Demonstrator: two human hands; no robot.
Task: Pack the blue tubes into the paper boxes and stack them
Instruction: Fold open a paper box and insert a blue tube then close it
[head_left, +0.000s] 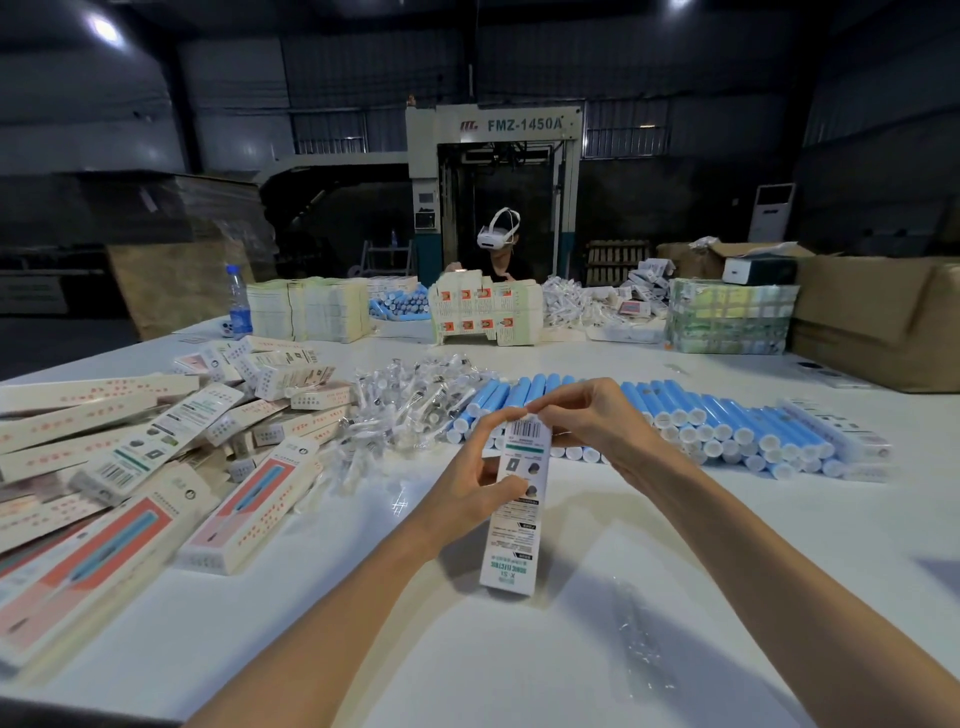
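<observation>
Paper box (517, 512), frame centre: left hand (467, 475) clasps its body steady while right hand (592, 415) pinches the top flap, apparently closing it.

The single view comes from a wide-angle camera worn on the person's head. It faces forward and tilts down over the white table (519, 654), so both forearms enter from the bottom edge. The left hand (467, 486) and right hand (589, 415), holding a box (514, 525), sit nearest the lens, at the middle of the frame. Farther off the view reaches the row of blue tubes (727, 423), the table's far side, and a tall machine (493, 156) at the back. Straight edges bow toward the frame's sides.
</observation>
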